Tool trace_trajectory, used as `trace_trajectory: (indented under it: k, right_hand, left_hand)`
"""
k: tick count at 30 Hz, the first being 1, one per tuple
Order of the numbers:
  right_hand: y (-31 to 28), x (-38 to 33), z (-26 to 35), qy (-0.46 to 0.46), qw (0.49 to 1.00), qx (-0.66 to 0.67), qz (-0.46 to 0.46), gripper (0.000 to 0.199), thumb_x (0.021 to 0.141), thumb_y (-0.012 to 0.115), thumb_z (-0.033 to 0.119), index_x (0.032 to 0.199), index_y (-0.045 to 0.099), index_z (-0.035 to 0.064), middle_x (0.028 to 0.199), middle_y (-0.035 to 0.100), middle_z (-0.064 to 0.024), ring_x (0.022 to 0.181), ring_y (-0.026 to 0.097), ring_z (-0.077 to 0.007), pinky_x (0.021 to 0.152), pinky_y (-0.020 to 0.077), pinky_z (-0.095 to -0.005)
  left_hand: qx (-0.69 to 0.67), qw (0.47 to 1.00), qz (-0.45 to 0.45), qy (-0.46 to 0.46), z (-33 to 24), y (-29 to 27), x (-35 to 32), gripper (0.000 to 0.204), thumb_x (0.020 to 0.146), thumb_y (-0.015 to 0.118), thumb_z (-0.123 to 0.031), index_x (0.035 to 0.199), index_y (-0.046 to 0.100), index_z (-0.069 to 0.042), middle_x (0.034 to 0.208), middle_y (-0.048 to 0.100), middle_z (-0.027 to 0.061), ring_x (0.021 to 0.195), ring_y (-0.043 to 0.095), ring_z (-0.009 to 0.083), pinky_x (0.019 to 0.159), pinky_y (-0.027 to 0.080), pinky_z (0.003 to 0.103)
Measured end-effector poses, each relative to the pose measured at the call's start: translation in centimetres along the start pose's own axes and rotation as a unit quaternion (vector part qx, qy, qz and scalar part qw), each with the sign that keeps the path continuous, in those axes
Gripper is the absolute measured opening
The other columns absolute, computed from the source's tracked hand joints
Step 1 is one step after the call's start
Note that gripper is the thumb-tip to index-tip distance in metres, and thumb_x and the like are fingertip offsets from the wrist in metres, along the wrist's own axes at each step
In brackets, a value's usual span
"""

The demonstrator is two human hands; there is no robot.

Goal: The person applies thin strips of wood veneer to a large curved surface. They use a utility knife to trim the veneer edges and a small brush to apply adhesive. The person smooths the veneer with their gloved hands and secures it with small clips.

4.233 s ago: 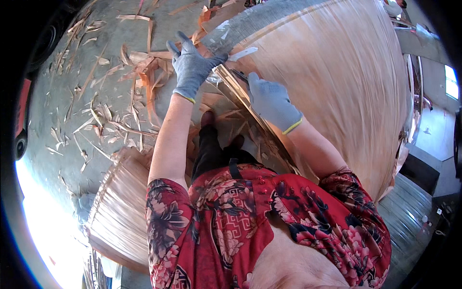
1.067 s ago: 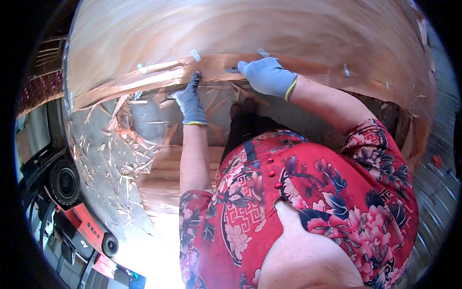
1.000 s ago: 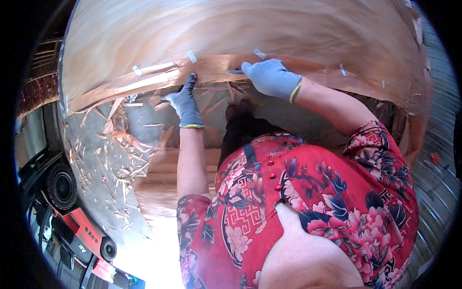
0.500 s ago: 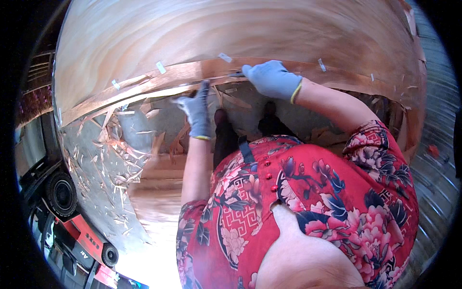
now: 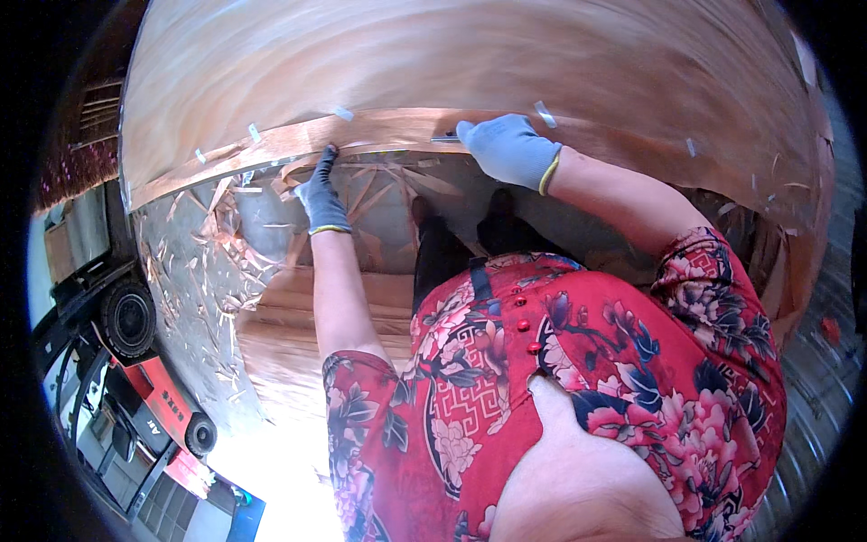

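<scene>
A wide sheet of pale brown wood veneer (image 5: 470, 68) lies in front of me, with small pieces of clear tape along its near side. My right hand (image 5: 508, 152), in a grey-blue glove, is closed around a thin-bladed knife (image 5: 445, 138). Its blade points left at the veneer's near edge. Farther left, my gloved left hand (image 5: 323, 194) is at that same edge, its thumb up against the veneer and its other fingers bent below. It appears to pinch a narrow veneer strip (image 5: 293, 168); the fingers partly hide the grip.
Veneer scraps (image 5: 230, 239) litter the grey floor below the edge and to the left. Flat veneer sheets (image 5: 307, 312) lie beside my left arm. A red and black wheeled vehicle (image 5: 158, 388) stands at the left. Corrugated metal (image 5: 817, 361) runs along the right.
My left hand has moved left along the edge, away from my right hand, its thumb now on the veneer. The right hand still holds the knife in nearly the same place. The view has shifted slightly.
</scene>
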State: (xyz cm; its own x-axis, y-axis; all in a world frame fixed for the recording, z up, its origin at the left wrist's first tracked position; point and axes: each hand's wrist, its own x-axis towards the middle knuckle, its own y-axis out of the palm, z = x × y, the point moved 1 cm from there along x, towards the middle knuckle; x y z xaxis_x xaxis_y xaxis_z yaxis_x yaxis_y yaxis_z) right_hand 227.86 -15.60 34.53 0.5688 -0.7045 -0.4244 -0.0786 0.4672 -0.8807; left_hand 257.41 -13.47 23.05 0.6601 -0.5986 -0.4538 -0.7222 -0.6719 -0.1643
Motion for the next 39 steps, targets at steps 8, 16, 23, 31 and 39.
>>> trace_trajectory:
  k: [8,16,23,31,39]
  right_hand:
    - [2.8,-5.3,-6.9,0.017,1.000,-0.012,-0.017,0.009,0.081,0.047,0.007,0.090,0.049,0.0043,0.070,0.062,-0.0160,0.065,0.064,-0.0312,0.050,0.0489,-0.0421]
    - [3.8,-6.9,-9.2,0.022,0.996,-0.086,-0.027,0.007,0.080,0.050,0.009,0.086,0.051,0.0066,0.066,0.063,-0.0133,0.057,0.064,-0.0263,0.039,0.0437,-0.0396]
    - [4.8,-7.4,-10.1,0.008,0.998,-0.057,-0.029,0.009,0.079,0.049,0.009,0.087,0.051,0.0063,0.065,0.062,-0.0131,0.056,0.064,-0.0260,0.040,0.0450,-0.0372]
    - [5.6,-11.0,-13.8,0.010,0.998,-0.041,-0.036,0.012,0.081,0.051,0.011,0.092,0.051,0.0058,0.068,0.064,-0.0122,0.060,0.065,-0.0256,0.041,0.0450,-0.0400]
    - [4.9,-16.0,-18.7,0.017,0.999,-0.029,-0.031,0.013,0.080,0.050,0.010,0.092,0.051,0.0062,0.070,0.064,-0.0135,0.063,0.065,-0.0278,0.044,0.0462,-0.0404]
  left_hand:
    - [0.030,0.996,0.036,-0.082,2.3,-0.1,0.6,0.054,0.066,0.078,-0.034,0.110,0.058,-0.011,0.112,0.055,0.0080,0.110,0.046,0.0201,0.089,0.033,0.043]
    - [0.030,0.972,0.178,-0.153,5.8,6.7,-9.1,0.061,0.072,0.073,-0.040,0.110,0.051,0.003,0.112,0.052,0.0148,0.101,0.052,0.0206,0.086,0.042,0.037]
    - [-0.058,0.989,0.138,-0.002,7.8,14.0,-14.7,0.101,0.063,0.079,-0.007,0.135,0.009,0.003,0.125,0.042,0.0158,0.109,0.046,0.0207,0.091,0.038,0.030]
    - [0.012,0.983,0.117,-0.144,4.2,10.6,-13.0,0.076,0.064,0.081,-0.020,0.122,0.039,0.004,0.105,0.059,0.0128,0.088,0.059,0.0206,0.072,0.046,0.031]
    - [0.061,0.994,-0.006,-0.092,2.9,10.9,-13.7,0.067,0.058,0.084,-0.033,0.105,0.051,0.003,0.098,0.060,0.0154,0.081,0.057,0.0245,0.065,0.042,0.043]
